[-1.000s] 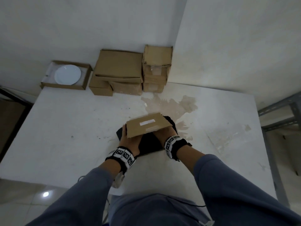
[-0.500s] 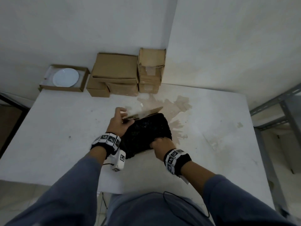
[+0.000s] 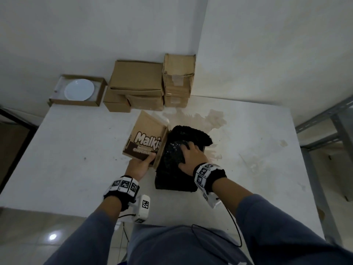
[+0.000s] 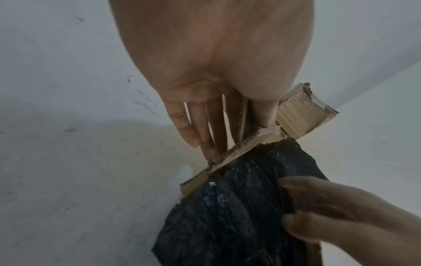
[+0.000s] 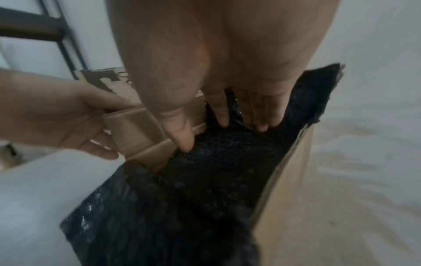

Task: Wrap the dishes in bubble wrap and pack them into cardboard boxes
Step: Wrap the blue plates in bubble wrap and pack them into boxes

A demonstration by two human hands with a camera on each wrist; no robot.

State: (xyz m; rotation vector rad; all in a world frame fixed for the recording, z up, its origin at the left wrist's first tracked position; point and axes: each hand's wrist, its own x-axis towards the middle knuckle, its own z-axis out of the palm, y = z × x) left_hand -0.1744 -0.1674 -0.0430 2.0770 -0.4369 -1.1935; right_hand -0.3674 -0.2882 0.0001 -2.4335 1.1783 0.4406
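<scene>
A brown cardboard box lid (image 3: 147, 138) printed "Malkist" stands swung open to the left at mid-table. My left hand (image 3: 141, 165) holds its near edge, fingers outside and thumb inside, as the left wrist view shows (image 4: 237, 136). Beside it, a bundle of black bubble wrap (image 3: 172, 159) fills the box and spills over its near side. My right hand (image 3: 191, 155) lies on the bundle with fingers pressing down into the wrap (image 5: 227, 180). The box's right wall (image 5: 284, 180) shows in the right wrist view. Whatever is inside the wrap is hidden.
At the back left, a white plate (image 3: 79, 89) lies in an open shallow box (image 3: 100, 92). Stacked closed cardboard boxes (image 3: 137, 81) stand against the wall, with a taller stack (image 3: 178, 79) in the corner. The white table (image 3: 66, 159) has a brown stain (image 3: 210, 119). Metal shelving (image 3: 324, 119) stands right.
The lid, held closed over the wrap by both hands, has been swung open to the left by my left hand. My right hand moved from the bundle's near edge onto its top.
</scene>
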